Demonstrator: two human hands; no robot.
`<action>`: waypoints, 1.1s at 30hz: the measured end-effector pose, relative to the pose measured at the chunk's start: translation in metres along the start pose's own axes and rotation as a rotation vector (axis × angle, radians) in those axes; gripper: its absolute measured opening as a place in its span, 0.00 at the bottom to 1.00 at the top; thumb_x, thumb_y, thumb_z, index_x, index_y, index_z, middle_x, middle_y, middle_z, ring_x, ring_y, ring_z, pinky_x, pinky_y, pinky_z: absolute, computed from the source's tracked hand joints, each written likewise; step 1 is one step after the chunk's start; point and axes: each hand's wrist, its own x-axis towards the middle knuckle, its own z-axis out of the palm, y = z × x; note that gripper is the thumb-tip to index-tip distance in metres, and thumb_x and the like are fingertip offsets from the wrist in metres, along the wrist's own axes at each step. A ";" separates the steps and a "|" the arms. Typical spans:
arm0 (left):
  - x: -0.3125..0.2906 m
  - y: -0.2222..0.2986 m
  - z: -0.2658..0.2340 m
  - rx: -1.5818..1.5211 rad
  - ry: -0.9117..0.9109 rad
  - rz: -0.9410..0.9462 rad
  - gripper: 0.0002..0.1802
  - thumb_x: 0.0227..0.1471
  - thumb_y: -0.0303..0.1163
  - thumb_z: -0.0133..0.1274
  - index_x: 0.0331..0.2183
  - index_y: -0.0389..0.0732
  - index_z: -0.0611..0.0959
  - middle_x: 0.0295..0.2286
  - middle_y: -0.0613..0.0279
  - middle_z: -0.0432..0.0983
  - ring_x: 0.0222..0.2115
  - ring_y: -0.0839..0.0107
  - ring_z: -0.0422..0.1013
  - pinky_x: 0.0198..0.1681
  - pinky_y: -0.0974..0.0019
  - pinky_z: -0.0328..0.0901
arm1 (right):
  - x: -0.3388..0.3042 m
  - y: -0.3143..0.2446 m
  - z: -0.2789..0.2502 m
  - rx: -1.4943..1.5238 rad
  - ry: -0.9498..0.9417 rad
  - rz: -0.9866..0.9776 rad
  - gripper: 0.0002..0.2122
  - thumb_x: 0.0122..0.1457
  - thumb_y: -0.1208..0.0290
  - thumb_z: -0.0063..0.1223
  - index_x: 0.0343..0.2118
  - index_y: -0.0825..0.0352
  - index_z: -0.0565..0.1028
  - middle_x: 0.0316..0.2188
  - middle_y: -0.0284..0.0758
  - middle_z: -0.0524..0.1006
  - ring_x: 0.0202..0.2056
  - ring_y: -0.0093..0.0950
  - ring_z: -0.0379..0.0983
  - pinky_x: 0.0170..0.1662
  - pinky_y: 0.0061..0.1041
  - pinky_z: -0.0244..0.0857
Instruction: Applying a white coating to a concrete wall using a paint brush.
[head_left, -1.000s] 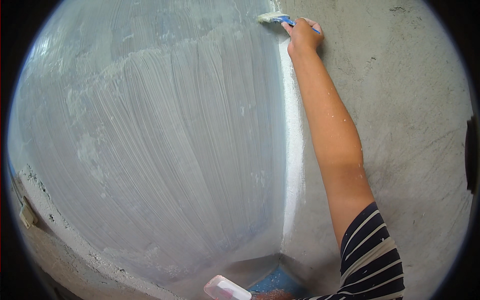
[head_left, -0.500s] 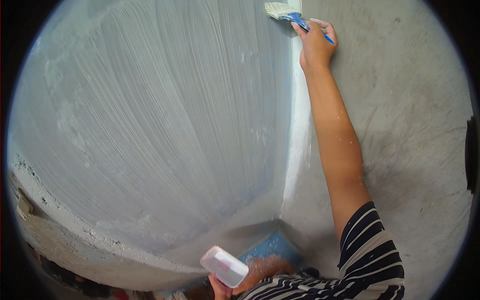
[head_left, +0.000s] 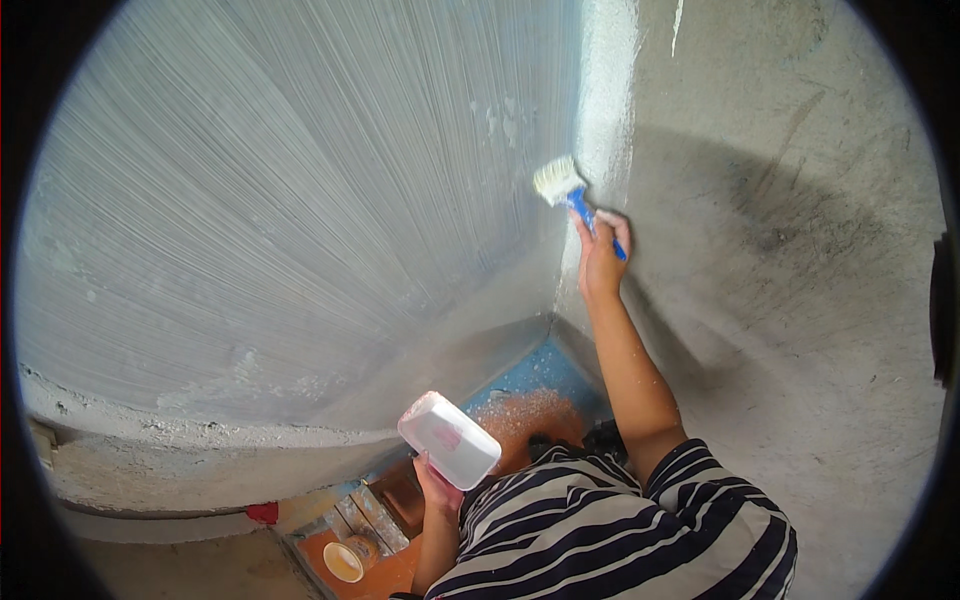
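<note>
My right hand [head_left: 603, 258] grips the blue handle of a paintbrush [head_left: 562, 186] whose bristles are coated in white paint. The brush is at the corner where two walls meet, beside a band of white paint [head_left: 605, 95] running along the right-hand wall. Whether the bristles touch the surface I cannot tell. Low in the view, my left hand [head_left: 440, 485] is closed around the edge of a white rectangular tray [head_left: 452, 442]. A pinkish smear marks the tray's inside.
A grey streaked wall [head_left: 330, 180] fills the left, a bare cement wall [head_left: 790, 260] the right. Beneath lies a paint-spattered blue and orange surface [head_left: 535, 385]. A round open container [head_left: 344, 562] stands at the lower left, near a grey-splashed wooden piece [head_left: 365, 515] and a rough ledge [head_left: 200, 435].
My right hand has come down along the corner with the brush, its elbow more bent. The view has shifted, showing more of the floor area. My left hand still holds the tray.
</note>
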 end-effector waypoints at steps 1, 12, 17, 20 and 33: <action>-0.002 0.000 0.000 0.006 0.008 -0.003 0.34 0.56 0.54 0.41 0.56 0.41 0.70 0.49 0.56 0.73 0.50 0.56 0.70 0.54 0.50 0.66 | -0.010 0.007 -0.018 -0.039 0.040 0.061 0.04 0.62 0.84 0.47 0.38 0.73 0.68 0.41 0.40 0.68 0.45 0.36 0.72 0.56 0.42 0.71; -0.025 0.004 0.004 -0.003 0.034 0.037 0.34 0.56 0.51 0.45 0.57 0.39 0.68 0.52 0.57 0.70 0.54 0.56 0.66 0.59 0.53 0.60 | -0.042 0.078 -0.148 -0.273 0.421 0.319 0.06 0.61 0.83 0.50 0.40 0.72 0.70 0.41 0.41 0.71 0.42 0.34 0.74 0.50 0.36 0.77; -0.031 0.002 -0.002 0.039 0.024 0.101 0.37 0.53 0.55 0.45 0.58 0.41 0.67 0.52 0.54 0.70 0.53 0.54 0.67 0.56 0.49 0.63 | -0.023 0.068 -0.104 -0.193 0.324 0.302 0.06 0.61 0.82 0.50 0.40 0.73 0.70 0.41 0.41 0.71 0.42 0.36 0.75 0.49 0.36 0.77; -0.029 0.000 -0.006 0.036 0.049 0.132 0.37 0.53 0.54 0.45 0.58 0.41 0.67 0.52 0.54 0.70 0.53 0.54 0.67 0.56 0.49 0.63 | -0.017 0.039 -0.064 -0.074 0.276 0.287 0.06 0.61 0.82 0.49 0.41 0.74 0.69 0.40 0.42 0.71 0.43 0.40 0.75 0.51 0.36 0.76; 0.004 0.001 -0.013 -0.016 -0.108 0.139 0.31 0.58 0.53 0.42 0.53 0.40 0.72 0.46 0.57 0.75 0.48 0.56 0.72 0.51 0.50 0.69 | 0.054 -0.123 0.188 0.240 -0.196 -0.058 0.08 0.61 0.82 0.48 0.40 0.78 0.64 0.40 0.47 0.69 0.46 0.54 0.74 0.55 0.39 0.73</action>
